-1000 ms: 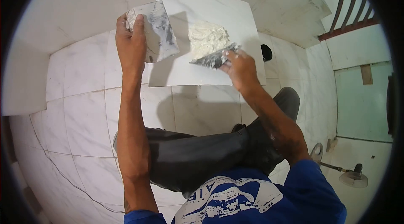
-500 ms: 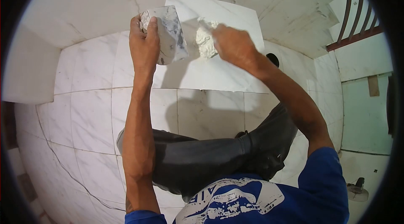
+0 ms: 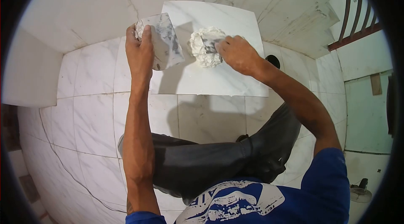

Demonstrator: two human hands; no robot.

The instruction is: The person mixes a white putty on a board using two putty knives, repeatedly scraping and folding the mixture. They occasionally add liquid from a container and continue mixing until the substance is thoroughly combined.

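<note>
My left hand grips a wide metal scraper smeared with grey and white paste, held tilted above the left edge of a loose white tile lying on the floor. A lump of white paste sits on that tile. My right hand holds a smaller putty knife whose blade is pressed into the paste lump; its handle is hidden in my fist.
White marble floor tiles surround the loose tile. Marble stair steps with a dark red railing rise at the upper right. A dark round hole lies right of the tile. My dark-trousered leg crosses below.
My right hand drew the small knife from the tile's near side up over the paste, then back onto the lump, which is now gathered into a rounder heap. The left hand barely moved.
</note>
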